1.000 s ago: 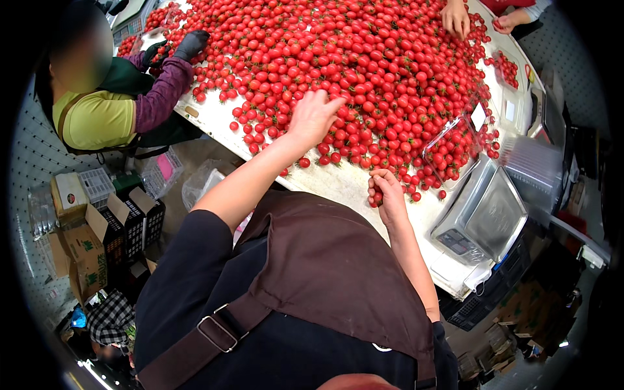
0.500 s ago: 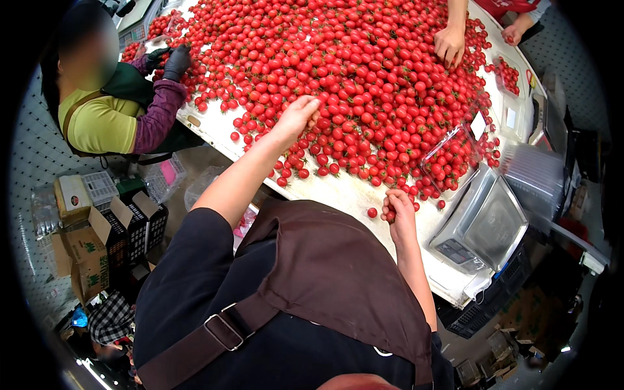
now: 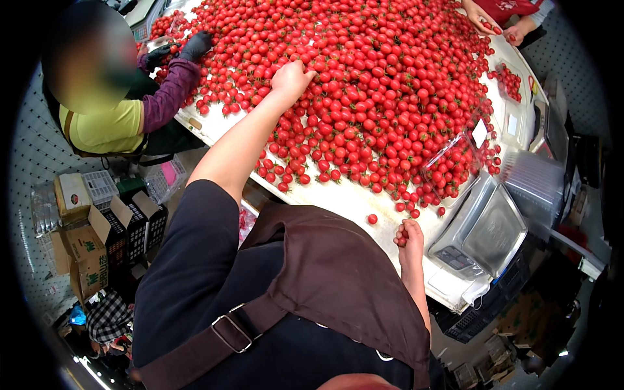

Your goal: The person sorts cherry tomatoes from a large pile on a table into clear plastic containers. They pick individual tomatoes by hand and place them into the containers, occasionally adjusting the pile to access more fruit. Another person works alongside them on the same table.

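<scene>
A large heap of red cherry tomatoes (image 3: 370, 97), some with green stalks, covers most of the white table (image 3: 351, 199). My left hand (image 3: 292, 79) reaches into the heap's left part, fingers curled downward; its back hides whatever they hold. Close to the table's near edge, my right hand (image 3: 409, 238) is closed around a cherry tomato (image 3: 402, 241), red showing between its fingers. A single loose tomato (image 3: 372, 219) lies on the table left of that hand. Beyond it, a clear plastic box (image 3: 447, 170) filled with tomatoes sits against the heap's right edge.
At right stand a weighing scale (image 3: 484, 224) and stacked clear plastic containers (image 3: 534, 183). A co-worker's gloved hand (image 3: 196, 45) works at the far left; another person's hand (image 3: 482, 17) holds tomatoes at the far right. Cardboard boxes (image 3: 86, 260) and crates stand on the floor at left.
My left hand has moved farther into the heap, away from me. My right hand has drawn back toward me and slightly right. The far-right co-worker's hand has lifted off the heap.
</scene>
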A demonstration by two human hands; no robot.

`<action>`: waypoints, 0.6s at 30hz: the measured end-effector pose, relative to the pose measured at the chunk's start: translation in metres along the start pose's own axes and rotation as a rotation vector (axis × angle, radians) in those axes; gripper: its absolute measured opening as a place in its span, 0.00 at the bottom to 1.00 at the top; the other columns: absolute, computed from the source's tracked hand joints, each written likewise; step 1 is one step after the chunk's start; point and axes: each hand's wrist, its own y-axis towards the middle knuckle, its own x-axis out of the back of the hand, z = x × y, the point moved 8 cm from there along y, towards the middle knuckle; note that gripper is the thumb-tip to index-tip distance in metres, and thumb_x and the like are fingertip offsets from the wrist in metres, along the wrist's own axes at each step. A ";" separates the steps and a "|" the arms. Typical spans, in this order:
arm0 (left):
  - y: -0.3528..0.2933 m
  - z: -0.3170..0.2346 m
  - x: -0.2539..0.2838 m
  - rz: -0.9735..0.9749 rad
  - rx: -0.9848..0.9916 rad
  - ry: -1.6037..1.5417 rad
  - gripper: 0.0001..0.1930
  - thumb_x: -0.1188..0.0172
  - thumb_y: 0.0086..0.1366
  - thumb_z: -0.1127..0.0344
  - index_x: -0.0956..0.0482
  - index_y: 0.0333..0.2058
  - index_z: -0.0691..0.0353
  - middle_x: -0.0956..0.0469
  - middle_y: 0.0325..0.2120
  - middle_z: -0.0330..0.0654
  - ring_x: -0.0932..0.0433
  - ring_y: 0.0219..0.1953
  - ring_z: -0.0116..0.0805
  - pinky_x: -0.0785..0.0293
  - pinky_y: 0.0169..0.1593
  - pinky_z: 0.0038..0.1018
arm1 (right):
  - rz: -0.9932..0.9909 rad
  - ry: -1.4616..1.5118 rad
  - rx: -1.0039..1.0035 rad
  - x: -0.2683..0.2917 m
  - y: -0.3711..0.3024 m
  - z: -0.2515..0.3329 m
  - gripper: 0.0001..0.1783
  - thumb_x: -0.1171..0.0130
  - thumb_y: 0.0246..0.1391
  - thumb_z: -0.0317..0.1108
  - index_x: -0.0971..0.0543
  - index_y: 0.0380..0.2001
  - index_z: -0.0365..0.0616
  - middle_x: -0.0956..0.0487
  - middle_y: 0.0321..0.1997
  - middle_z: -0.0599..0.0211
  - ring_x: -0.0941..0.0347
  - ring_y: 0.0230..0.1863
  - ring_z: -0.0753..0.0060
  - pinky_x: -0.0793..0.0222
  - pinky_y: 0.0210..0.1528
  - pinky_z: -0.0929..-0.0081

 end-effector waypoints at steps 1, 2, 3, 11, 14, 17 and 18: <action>0.002 -0.003 -0.002 0.035 0.009 0.062 0.21 0.35 0.60 0.46 0.19 0.39 0.59 0.16 0.37 0.47 0.18 0.45 0.46 0.22 0.47 0.41 | 0.005 -0.007 0.005 -0.006 0.000 0.001 0.04 0.48 0.65 0.31 0.26 0.39 0.44 0.26 0.27 0.71 0.33 0.22 0.81 0.33 0.23 0.81; 0.005 -0.005 -0.005 0.030 -0.028 0.094 0.21 0.34 0.59 0.45 0.17 0.39 0.57 0.16 0.35 0.45 0.17 0.41 0.43 0.23 0.45 0.38 | 0.011 -0.014 0.010 -0.012 -0.001 0.004 0.04 0.48 0.65 0.31 0.26 0.39 0.44 0.26 0.27 0.71 0.33 0.22 0.82 0.33 0.23 0.81; 0.006 -0.006 -0.010 0.108 -0.076 0.066 0.20 0.34 0.59 0.46 0.17 0.39 0.57 0.16 0.34 0.45 0.17 0.40 0.43 0.23 0.45 0.38 | 0.017 -0.022 0.014 -0.016 -0.001 0.005 0.04 0.48 0.66 0.31 0.26 0.39 0.44 0.26 0.27 0.72 0.33 0.22 0.82 0.33 0.23 0.81; 0.020 -0.014 0.009 0.026 -0.243 0.087 0.13 0.39 0.61 0.57 0.19 0.43 0.53 0.17 0.36 0.46 0.18 0.43 0.44 0.22 0.45 0.40 | 0.008 -0.018 0.000 -0.012 0.006 -0.001 0.04 0.49 0.66 0.31 0.26 0.38 0.45 0.26 0.27 0.71 0.33 0.22 0.81 0.33 0.23 0.81; 0.032 -0.021 -0.007 -0.004 -0.377 0.267 0.13 0.39 0.61 0.62 0.20 0.45 0.52 0.19 0.39 0.46 0.19 0.44 0.45 0.22 0.46 0.44 | 0.027 -0.030 0.000 -0.022 0.007 0.004 0.04 0.49 0.66 0.31 0.26 0.38 0.45 0.26 0.28 0.71 0.32 0.22 0.81 0.33 0.23 0.81; 0.043 -0.024 -0.017 0.019 -0.352 0.400 0.13 0.38 0.61 0.62 0.20 0.44 0.53 0.20 0.38 0.46 0.19 0.44 0.45 0.22 0.45 0.43 | 0.040 -0.032 0.010 -0.028 0.010 0.009 0.04 0.50 0.66 0.31 0.26 0.39 0.44 0.26 0.28 0.70 0.32 0.23 0.81 0.33 0.23 0.81; 0.044 -0.026 -0.017 0.039 -0.357 0.389 0.13 0.38 0.60 0.62 0.20 0.44 0.53 0.20 0.38 0.46 0.19 0.44 0.46 0.22 0.45 0.43 | 0.040 -0.034 0.013 -0.029 0.011 0.011 0.04 0.50 0.66 0.31 0.26 0.39 0.44 0.26 0.28 0.70 0.32 0.23 0.80 0.33 0.23 0.80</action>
